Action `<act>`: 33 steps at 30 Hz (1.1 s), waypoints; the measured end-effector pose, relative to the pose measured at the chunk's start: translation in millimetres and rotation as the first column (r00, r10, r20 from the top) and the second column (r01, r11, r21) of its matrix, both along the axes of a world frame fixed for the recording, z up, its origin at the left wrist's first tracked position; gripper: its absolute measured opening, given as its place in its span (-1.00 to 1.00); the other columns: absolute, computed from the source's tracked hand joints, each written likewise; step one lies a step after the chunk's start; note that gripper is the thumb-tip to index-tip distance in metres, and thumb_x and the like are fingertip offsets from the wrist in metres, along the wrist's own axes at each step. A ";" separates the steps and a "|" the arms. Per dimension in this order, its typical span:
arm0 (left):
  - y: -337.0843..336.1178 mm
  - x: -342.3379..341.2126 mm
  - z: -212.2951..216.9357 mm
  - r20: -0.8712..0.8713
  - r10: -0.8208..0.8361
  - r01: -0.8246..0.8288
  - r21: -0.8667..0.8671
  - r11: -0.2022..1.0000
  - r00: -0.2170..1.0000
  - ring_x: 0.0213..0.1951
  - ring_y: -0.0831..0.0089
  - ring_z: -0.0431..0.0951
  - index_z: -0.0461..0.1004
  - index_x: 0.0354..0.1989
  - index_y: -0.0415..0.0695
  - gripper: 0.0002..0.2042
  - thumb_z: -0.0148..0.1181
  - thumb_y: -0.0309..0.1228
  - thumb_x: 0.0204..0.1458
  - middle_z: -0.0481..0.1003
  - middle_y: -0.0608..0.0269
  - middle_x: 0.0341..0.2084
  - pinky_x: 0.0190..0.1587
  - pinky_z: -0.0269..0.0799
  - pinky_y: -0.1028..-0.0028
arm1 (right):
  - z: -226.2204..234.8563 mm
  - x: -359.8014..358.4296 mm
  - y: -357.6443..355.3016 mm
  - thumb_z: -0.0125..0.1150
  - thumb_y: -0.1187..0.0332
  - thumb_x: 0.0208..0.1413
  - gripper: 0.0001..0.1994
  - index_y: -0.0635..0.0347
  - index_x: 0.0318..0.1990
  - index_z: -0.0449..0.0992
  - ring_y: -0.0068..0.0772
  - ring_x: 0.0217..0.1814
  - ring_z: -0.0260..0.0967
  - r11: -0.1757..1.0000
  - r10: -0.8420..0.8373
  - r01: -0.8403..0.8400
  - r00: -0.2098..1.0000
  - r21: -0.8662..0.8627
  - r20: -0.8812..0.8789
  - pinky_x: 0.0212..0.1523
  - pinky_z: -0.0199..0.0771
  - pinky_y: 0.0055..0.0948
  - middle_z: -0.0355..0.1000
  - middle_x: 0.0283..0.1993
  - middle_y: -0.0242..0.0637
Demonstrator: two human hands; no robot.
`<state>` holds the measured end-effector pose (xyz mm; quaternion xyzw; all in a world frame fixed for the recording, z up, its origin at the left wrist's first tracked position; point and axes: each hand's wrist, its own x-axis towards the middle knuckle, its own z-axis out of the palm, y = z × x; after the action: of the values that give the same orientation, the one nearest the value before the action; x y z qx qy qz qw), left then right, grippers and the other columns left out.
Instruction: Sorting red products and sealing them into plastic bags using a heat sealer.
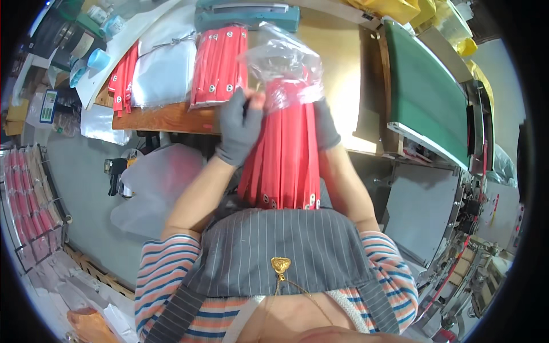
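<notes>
A thick bundle of flat red strips (290,148) stretches from my apron away over the table edge, round marks showing at its near ends. Its far end sits inside a clear plastic bag (283,60), whose far part stands loose and crumpled. My left hand (241,120), in a grey glove with bare fingertips, is at the bag's left edge, with thumb and fingers closed together there. On the opposite side my gloved right hand (326,124) presses round the bundle's right edge; its fingers are mostly hidden behind the bundle and bag.
On the wooden table (171,121) lie a bagged red bundle (220,66), a stack of clear bags (163,68) and loose red strips (124,80). A teal device (246,16) stands behind. At right is a green board (426,91); a translucent sack (160,188) hangs below left.
</notes>
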<state>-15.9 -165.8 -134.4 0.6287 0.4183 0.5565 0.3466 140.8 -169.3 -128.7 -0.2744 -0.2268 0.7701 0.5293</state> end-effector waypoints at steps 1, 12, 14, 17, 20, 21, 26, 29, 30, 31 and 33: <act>-14.7 -0.5 -10.8 -0.018 0.168 -0.168 0.015 0.986 0.986 -0.56 0.53 0.40 0.39 -0.46 -0.17 -0.86 0.13 -0.38 0.02 0.37 0.23 -0.69 -0.50 0.28 0.43 | -6.7 -3.8 -18.3 -0.12 0.10 0.23 -0.51 0.21 0.21 0.18 -0.41 0.10 0.31 0.991 -0.076 0.089 0.989 -0.099 0.130 0.11 0.32 -0.38 0.29 0.14 -0.18; -36.4 15.1 15.4 -0.300 -0.459 0.370 -0.308 0.876 0.836 -0.61 0.43 0.36 0.31 -0.60 -0.20 -0.76 0.16 -0.35 -0.04 0.27 0.14 -0.71 -0.51 0.28 0.40 | -13.9 45.5 -79.3 0.18 0.07 -0.01 -0.57 0.25 -0.12 0.45 -0.29 -0.31 0.44 0.995 0.032 -0.101 0.269 -0.005 0.963 -0.25 0.41 -0.38 0.48 -0.29 -0.16; -6.8 34.0 57.5 -0.415 -0.452 0.412 -0.188 0.892 0.790 -0.55 0.30 0.43 0.36 -0.51 -0.19 -0.80 0.16 -0.31 -0.04 0.35 0.10 -0.70 -0.48 0.31 0.34 | 0.2 55.6 -42.3 0.22 0.24 -0.10 -0.76 0.14 -0.29 0.45 -0.16 -0.51 0.40 0.914 -0.406 -0.127 -0.291 0.386 0.866 -0.45 0.37 -0.34 0.40 -0.51 -0.03; 45.6 47.5 90.2 -0.334 -0.273 0.285 -0.013 0.959 0.902 -0.54 0.44 0.45 0.36 -0.34 -0.17 -0.82 0.14 -0.37 -0.08 0.36 0.16 -0.70 -0.46 0.34 0.43 | 53.6 59.8 2.8 0.21 0.32 -0.02 -0.84 0.14 -0.34 0.40 -0.46 -0.59 0.25 0.645 -0.762 -0.083 0.004 0.759 0.648 -0.51 0.28 -0.46 0.29 -0.61 -0.23; 127.9 18.0 91.3 -0.711 0.144 0.201 0.378 0.904 0.689 -0.51 0.41 0.51 0.45 -0.40 -0.17 -0.84 0.08 -0.34 -0.06 0.46 0.12 -0.62 -0.42 0.39 0.39 | 83.3 78.2 41.3 0.17 0.36 -0.03 -0.86 0.17 -0.33 0.42 -0.59 -0.64 0.22 0.538 -0.836 -0.276 -0.296 0.797 0.462 -0.58 0.23 -0.56 0.23 -0.68 -0.33; 154.0 3.0 80.7 -0.788 0.246 0.323 0.485 0.812 0.565 -0.53 0.39 0.52 0.47 -0.42 -0.18 -0.82 0.05 -0.33 -0.05 0.49 0.11 -0.60 -0.42 0.41 0.38 | 83.5 88.9 60.5 0.14 0.37 -0.03 -0.88 0.18 -0.34 0.43 -0.62 -0.64 0.23 0.583 -0.794 -0.389 -0.460 0.713 0.398 -0.59 0.23 -0.59 0.24 -0.68 -0.36; 166.7 26.5 116.9 -0.865 -0.193 0.356 -0.017 0.934 0.464 -0.63 0.39 0.49 0.48 -0.50 -0.23 -0.77 0.02 -0.31 -0.05 0.50 0.11 -0.63 -0.48 0.40 0.41 | 128.7 106.0 82.3 0.05 0.28 -0.07 -0.82 0.05 -0.31 0.51 -0.10 -0.43 0.45 0.648 -0.748 -0.224 -0.364 0.728 0.555 -0.40 0.43 -0.21 0.46 -0.48 -0.08; 162.6 30.6 124.3 -0.681 -0.028 0.218 0.195 0.956 0.732 -0.68 0.50 0.45 0.49 -0.50 -0.24 -0.76 -0.02 -0.32 -0.03 0.49 0.23 -0.67 -0.57 0.36 0.54 | 130.6 122.0 90.3 0.03 0.33 -0.06 -0.83 0.15 -0.34 0.50 -0.30 -0.49 0.44 0.851 -0.524 -0.108 -0.211 0.513 0.825 -0.48 0.41 -0.39 0.44 -0.50 -0.18; 146.4 34.2 141.6 -0.716 -0.254 0.258 -0.105 0.960 0.651 -0.68 0.55 0.44 0.49 -0.46 -0.24 -0.76 -0.04 -0.33 -0.01 0.49 0.26 -0.67 -0.59 0.34 0.57 | 131.5 129.2 93.4 0.04 0.34 -0.06 -0.83 0.20 -0.35 0.48 -0.43 -0.53 0.42 0.965 -0.240 -0.118 -0.027 0.235 0.970 -0.53 0.38 -0.48 0.42 -0.52 -0.27; 139.1 34.5 154.4 -0.680 -0.467 0.259 -0.391 0.883 0.565 -0.69 0.59 0.43 0.49 -0.43 -0.23 -0.77 -0.05 -0.34 0.00 0.48 0.28 -0.68 -0.61 0.32 0.60 | 135.5 131.1 91.0 0.04 0.34 -0.06 -0.83 0.20 -0.35 0.48 -0.43 -0.53 0.42 0.962 -0.252 -0.119 -0.031 0.246 0.967 -0.53 0.38 -0.48 0.42 -0.52 -0.27; 143.0 31.3 149.8 -0.610 -0.438 0.340 -0.277 0.898 0.660 -0.65 0.41 0.49 0.51 -0.50 -0.22 -0.72 -0.04 -0.27 -0.04 0.51 0.18 -0.66 -0.46 0.42 0.43 | 139.8 132.6 77.2 0.05 0.37 -0.06 -0.85 0.26 -0.37 0.45 -0.61 -0.58 0.35 0.815 -0.576 0.046 0.171 0.578 0.799 -0.57 0.31 -0.62 0.36 -0.54 -0.40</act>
<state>15.4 -22.8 15.4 0.8326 0.4061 0.1806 0.3305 273.4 -92.1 11.2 -0.6019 -0.5980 0.2363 0.4736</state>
